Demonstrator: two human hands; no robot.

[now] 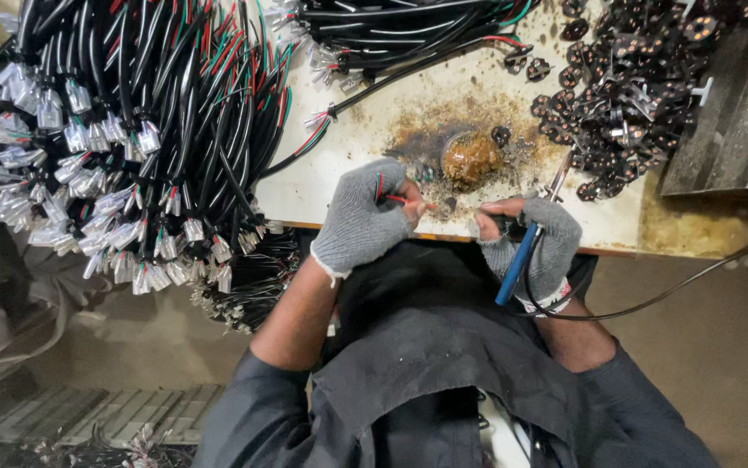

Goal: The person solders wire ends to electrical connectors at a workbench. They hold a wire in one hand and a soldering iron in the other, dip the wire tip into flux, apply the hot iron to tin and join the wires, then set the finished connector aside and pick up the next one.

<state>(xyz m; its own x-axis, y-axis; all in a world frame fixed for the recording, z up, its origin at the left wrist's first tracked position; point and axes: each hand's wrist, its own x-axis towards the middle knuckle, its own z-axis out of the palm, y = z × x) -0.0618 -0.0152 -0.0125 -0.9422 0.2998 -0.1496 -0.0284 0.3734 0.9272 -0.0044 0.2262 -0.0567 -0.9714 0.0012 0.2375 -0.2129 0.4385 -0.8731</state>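
At the near edge of the stained bench (pixel 365 143), your right hand (pixel 537 241) is clamped on the stiff blue-handled soldering iron (pixel 521 256), while your left hand (pixel 365 221) pinches a thin, floppy red wire (pixel 402 200); grip it just behind its tip.

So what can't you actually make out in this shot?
All in the head view:
- Wire ends pinched in the left hand: hidden by the glove and fingers.
- Soldering iron tip near the right hand: too small to tell whether it touches anything.
- Pile of small black parts: cut off by the top edge.
- Cable bundles: run past the left and top edges.
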